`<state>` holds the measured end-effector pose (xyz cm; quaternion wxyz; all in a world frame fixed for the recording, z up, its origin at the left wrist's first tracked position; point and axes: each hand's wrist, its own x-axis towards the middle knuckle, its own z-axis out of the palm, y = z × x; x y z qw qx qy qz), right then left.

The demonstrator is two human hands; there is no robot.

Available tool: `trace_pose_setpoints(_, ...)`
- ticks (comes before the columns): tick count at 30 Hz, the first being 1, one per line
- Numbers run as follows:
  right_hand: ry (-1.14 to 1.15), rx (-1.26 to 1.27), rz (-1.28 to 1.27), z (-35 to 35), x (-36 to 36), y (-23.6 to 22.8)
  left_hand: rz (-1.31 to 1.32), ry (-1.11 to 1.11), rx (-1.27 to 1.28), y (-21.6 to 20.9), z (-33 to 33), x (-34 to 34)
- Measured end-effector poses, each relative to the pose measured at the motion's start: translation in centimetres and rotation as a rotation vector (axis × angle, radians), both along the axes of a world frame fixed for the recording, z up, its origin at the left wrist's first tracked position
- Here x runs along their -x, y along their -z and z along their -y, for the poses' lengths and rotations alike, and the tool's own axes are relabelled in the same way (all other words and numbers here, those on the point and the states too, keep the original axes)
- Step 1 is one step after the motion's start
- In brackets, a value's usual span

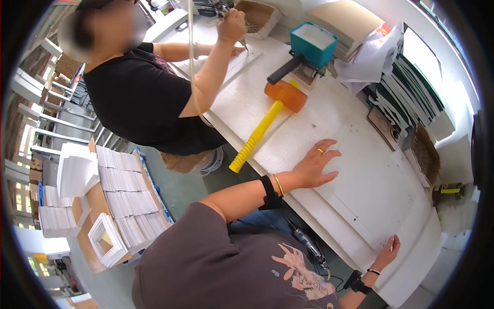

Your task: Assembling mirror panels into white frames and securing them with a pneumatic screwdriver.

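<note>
Left hand [315, 166] observed with fingers spread and thumb apart, unclenched and grasping nothing; it lies over a white panel [370, 180], though whether the palm bears on it cannot be determined. Right hand [387, 253] observed at the panel's near right border, fingers partly curled; whether anything is grasped there cannot be told. The panel extends between and beyond both hands, on a white work surface [411, 268]. Just beside the left hand, to its left, a mallet [256, 135] with orange head and yellow handle lies untouched, its handle end projecting past the table edge. Beyond the mallet stands a teal container [313, 46]. Beyond the left hand and to its right lies a phone [383, 127], lenses facing up; next to it, further right, a brown tray [424, 154] of small pieces. Below the table edge, between the two forearms, is a corded handheld tool [305, 240]. Well apart from the left hand, to its far left, a co-worker in black [139, 98] grips a tool [222, 10] in a raised hand. Stacked white strips [128, 190] stand behind the left forearm, well apart.
</note>
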<state>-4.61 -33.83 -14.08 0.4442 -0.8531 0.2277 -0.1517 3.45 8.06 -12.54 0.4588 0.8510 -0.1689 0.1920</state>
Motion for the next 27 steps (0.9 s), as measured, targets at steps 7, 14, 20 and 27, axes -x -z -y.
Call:
trace_pose_setpoints(7,-0.015,0.295,0.048,-1.0,1.1,1.6,-0.043,-0.027,-0.178,0.6,-0.1,-0.2)
trace_pose_setpoints(14,0.017,0.343,0.046,-4.1,1.1,-0.2,-0.061,-0.029,-0.218,0.6,0.4,-0.1)
trace_pose_setpoints(20,0.008,0.407,0.07,-3.8,1.1,-0.1,-0.13,-0.018,-0.226,0.4,0.6,0.0)
trace_pose_setpoints(27,0.059,0.168,0.082,-4.3,1.3,0.3,-0.152,-0.017,-0.175,-0.1,0.1,0.0)
